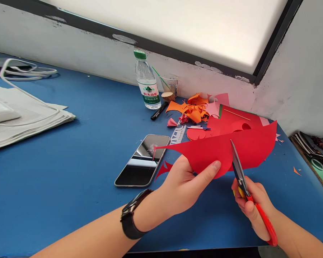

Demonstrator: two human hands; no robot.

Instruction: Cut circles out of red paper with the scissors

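A sheet of red paper (250, 150) with curved cut edges is held up over the table, its thin strip reaching left above the phone. My left hand (185, 182) grips it, thumb on top and fingers underneath, with a dark watch on the wrist. In my right hand (258, 204) is a pair of scissors (239, 175) with red and yellow handles. The blades point away from me and cross the paper's cut edge, just right of my left thumb. A red paper scrap (163, 170) shows beside my left hand.
A smartphone (142, 161) lies left of my left hand. Behind the paper are a water bottle (148, 84), black marker (159, 111), orange paper scraps (195, 111), a white stencil ruler (178, 133) and a cup (170, 85). Newspapers (29, 118) and a white cable (29, 75) lie at left.
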